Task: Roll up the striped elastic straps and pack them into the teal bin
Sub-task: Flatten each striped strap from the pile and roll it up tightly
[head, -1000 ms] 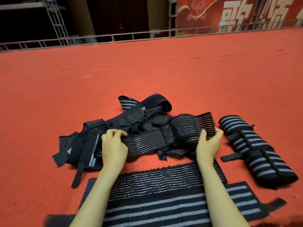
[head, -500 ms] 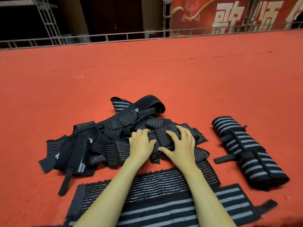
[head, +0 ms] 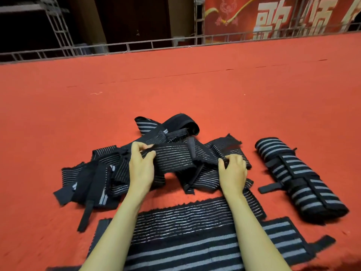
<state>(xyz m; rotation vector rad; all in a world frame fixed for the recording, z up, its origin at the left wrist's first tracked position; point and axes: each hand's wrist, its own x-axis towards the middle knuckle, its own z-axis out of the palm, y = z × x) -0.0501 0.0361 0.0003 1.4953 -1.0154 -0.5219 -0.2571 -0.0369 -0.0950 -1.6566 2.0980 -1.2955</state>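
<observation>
the left grip (head: 141, 171) and right grip (head: 233, 172), fingers curled, pinch a striped strap (head: 173, 158) that is stretched left to right over the pile (head: 101, 173) on the red floor (head: 58, 114). the white characters on the banner (head: 240, 14) are cut off.

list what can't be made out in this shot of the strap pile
- Teal bin: nowhere in the head view, outside the frame.
- Tangled pile: overlaps hide how many straps it holds.
- Flat straps nearest the person: near ends cut off by the bottom edge, partly under the forearms.
- Right hand: the fingertips of its grip on the held strap are hidden behind the hand itself.
- Banner: lettering cut by the top edge and railing.
</observation>
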